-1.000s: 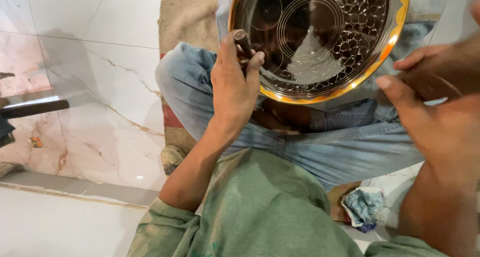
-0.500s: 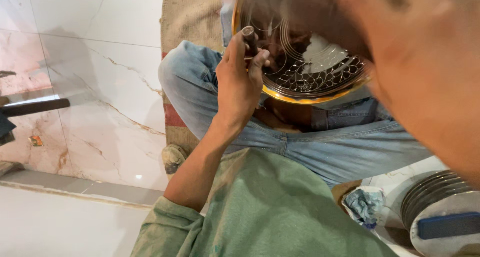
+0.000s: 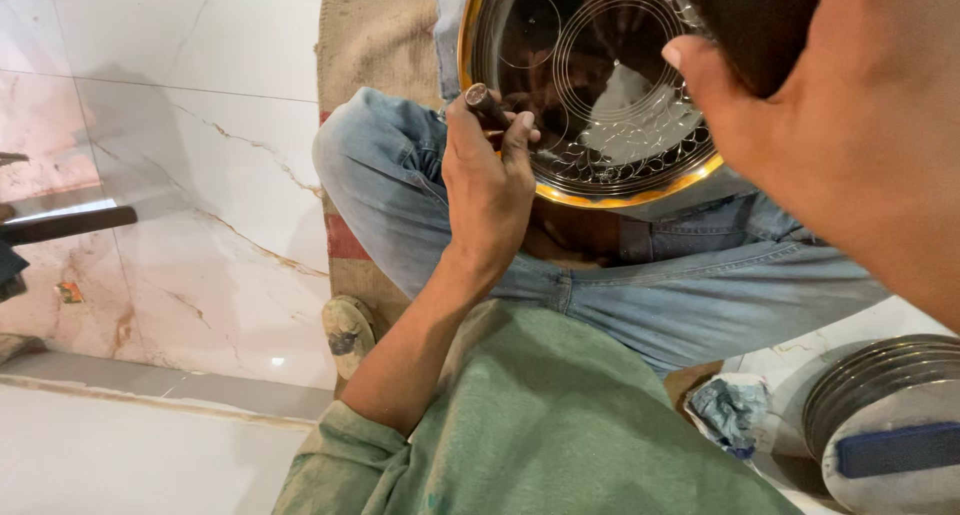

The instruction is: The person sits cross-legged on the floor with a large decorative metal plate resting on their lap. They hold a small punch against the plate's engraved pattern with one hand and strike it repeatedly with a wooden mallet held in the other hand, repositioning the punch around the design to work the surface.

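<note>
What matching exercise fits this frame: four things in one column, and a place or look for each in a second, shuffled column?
Things:
1. engraved metal plate
2. dark tool
3. stack of plates
4. crumpled cloth

Descriptions:
A. bluish, on the floor beside the knee
B. gripped in the left hand
C. resting on the lap, golden rim, circular patterns
D. bottom right corner, grey, piled up

Pairs: 1-C, 2-B, 3-D, 4-A

The right hand is close to the camera and blurred; whether it holds the plate cannot be told.
</note>
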